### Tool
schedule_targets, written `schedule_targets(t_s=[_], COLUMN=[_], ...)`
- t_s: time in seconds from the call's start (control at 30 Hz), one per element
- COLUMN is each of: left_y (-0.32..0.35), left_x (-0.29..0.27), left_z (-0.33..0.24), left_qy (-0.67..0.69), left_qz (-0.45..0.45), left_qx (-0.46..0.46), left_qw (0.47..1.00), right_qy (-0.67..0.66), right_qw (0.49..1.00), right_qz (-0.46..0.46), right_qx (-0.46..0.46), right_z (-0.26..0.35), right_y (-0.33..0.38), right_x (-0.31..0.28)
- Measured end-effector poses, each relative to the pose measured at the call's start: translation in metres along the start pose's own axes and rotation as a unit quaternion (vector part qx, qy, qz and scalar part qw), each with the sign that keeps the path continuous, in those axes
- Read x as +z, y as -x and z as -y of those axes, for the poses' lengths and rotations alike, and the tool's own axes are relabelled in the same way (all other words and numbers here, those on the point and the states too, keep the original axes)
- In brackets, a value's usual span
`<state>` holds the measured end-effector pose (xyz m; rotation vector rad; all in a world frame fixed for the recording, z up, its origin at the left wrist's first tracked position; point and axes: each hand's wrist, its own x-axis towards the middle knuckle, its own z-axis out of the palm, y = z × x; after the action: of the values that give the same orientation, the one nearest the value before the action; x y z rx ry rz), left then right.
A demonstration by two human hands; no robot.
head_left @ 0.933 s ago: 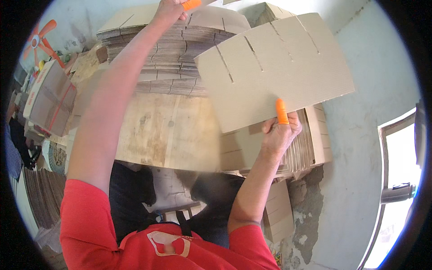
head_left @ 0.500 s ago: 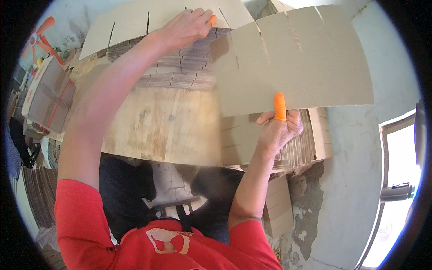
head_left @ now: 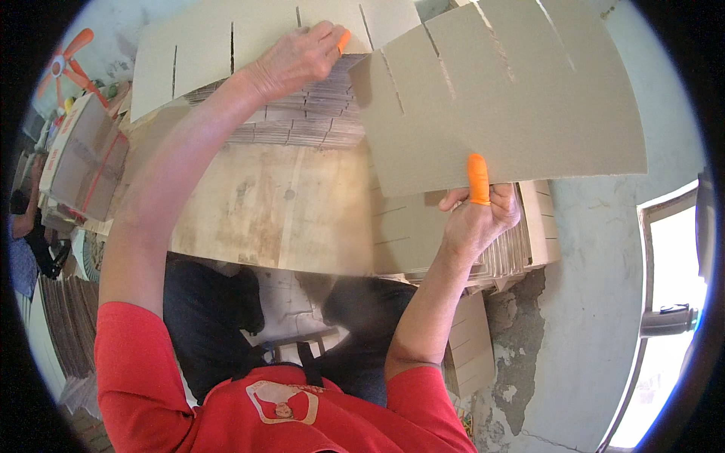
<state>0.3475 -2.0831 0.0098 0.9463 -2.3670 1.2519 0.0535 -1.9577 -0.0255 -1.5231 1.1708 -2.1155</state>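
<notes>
Cardboard workshop, small and rough. Flat, stained, pale-wood worktop (head_left: 234, 204) at clock centre. Thin slotted brown cardboard sheet (head_left: 513, 121) held up toward 2 o'clock. Same material in bulk: layered stack of grey-brown slotted cardboard (head_left: 321, 113) at 11, upright row of brown cardboard sheets (head_left: 538, 219) at 3, dark-edged cardboard pile (head_left: 72, 325) at 8. Orange-bladed fan (head_left: 57, 66) at 10. Pale blue-grey plaster wall (head_left: 604, 249), flaked bare at 4.

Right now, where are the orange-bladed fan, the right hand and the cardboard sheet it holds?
Orange-bladed fan (head_left: 57, 67), head view: its hub.
Right hand (head_left: 479, 221), head view: its middle.
Cardboard sheet (head_left: 504, 130), head view: its face, below the slits.
</notes>
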Motion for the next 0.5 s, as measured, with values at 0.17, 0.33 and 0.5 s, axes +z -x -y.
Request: schedule_targets(t_s=[0.17, 0.33, 0.5], left_y=[0.008, 0.02, 0.027], left_x=[-0.007, -0.011, -0.024], left_z=[-0.009, -0.009, -0.023], left_qy=[0.032, 0.047, 0.039], left_qz=[0.007, -0.032, -0.002], left_qx=[-0.012, -0.021, 0.011], left_qw=[0.999, 0.998, 0.999], right_qy=[0.079, 0.026, 0.054], right_qw=[0.996, 0.997, 0.997], right_qz=[0.035, 0.059, 0.051], right_qx=[-0.039, 0.035, -0.001], right_z=[-0.006, 0.01, 0.01], right_y=[0.002, 0.006, 0.008], right_x=[-0.004, 0.006, 0.013])
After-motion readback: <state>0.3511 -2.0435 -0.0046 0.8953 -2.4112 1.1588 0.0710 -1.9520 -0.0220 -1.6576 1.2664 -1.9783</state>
